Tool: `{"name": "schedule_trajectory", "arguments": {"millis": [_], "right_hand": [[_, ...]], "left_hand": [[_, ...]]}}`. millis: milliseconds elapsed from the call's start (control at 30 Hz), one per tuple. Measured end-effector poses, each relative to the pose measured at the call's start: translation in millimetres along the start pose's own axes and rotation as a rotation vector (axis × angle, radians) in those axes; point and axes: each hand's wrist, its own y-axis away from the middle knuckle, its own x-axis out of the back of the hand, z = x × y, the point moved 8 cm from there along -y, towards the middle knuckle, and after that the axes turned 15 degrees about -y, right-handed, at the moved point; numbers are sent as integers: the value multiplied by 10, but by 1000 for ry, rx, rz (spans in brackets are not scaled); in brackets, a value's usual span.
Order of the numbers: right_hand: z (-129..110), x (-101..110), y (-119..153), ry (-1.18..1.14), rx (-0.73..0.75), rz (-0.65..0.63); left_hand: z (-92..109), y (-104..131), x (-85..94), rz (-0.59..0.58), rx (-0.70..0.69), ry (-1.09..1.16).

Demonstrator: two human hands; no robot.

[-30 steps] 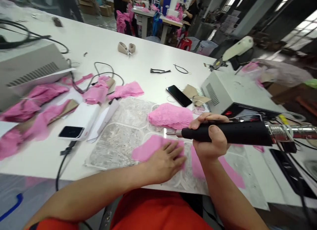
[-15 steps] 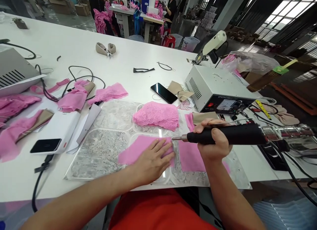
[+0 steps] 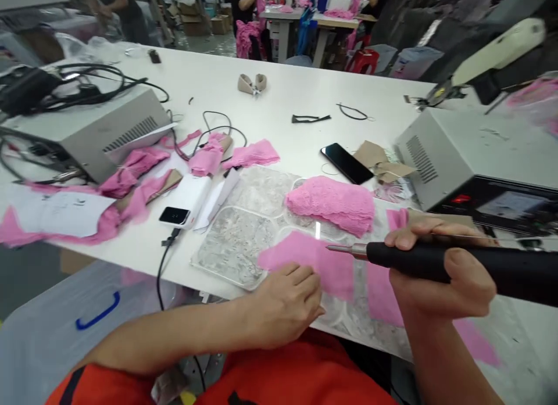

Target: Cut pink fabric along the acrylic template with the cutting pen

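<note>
A flat pink fabric piece [image 3: 300, 251] lies on the marbled, clear-lidded board [image 3: 235, 248]. My left hand [image 3: 288, 300] rests over its lower edge with the fingers curled; what they hold, if anything, is hidden. In my right hand [image 3: 444, 265] is a black handheld tool [image 3: 410, 260], its metal tip pointing left just above the flat piece. Behind that piece sits a stack of pink lace fabric [image 3: 331, 204]. Another pink piece [image 3: 383, 291] lies beneath the tool, partly covered by my right wrist.
A grey control box [image 3: 479, 155] stands at the right, another grey box [image 3: 100, 126] at the left. A black phone [image 3: 346, 162] lies behind the lace stack. Pink scraps, papers, a white power bank [image 3: 192, 196] and cables spread over the left side. People work beyond the table.
The view has turned left. My left hand has drawn back toward the table's front edge, its spread fingers now curled. The tool tip remains near the flat pink piece.
</note>
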Motion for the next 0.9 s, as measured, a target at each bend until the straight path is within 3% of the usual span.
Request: {"name": "schedule_trajectory", "arguments": {"millis": [167, 300, 467, 900], "right_hand": [[297, -371, 246, -135, -206, -103], [463, -676, 433, -156, -242, -172], [611, -880, 580, -131, -250, -241], [692, -926, 660, -145, -276, -274]], "left_hand": [[-261, 621, 180, 202, 292, -136], [-343, 908, 153, 250, 399, -181], [-374, 936, 115, 274, 407, -132], [-418, 964, 55, 283, 440, -95]]}}
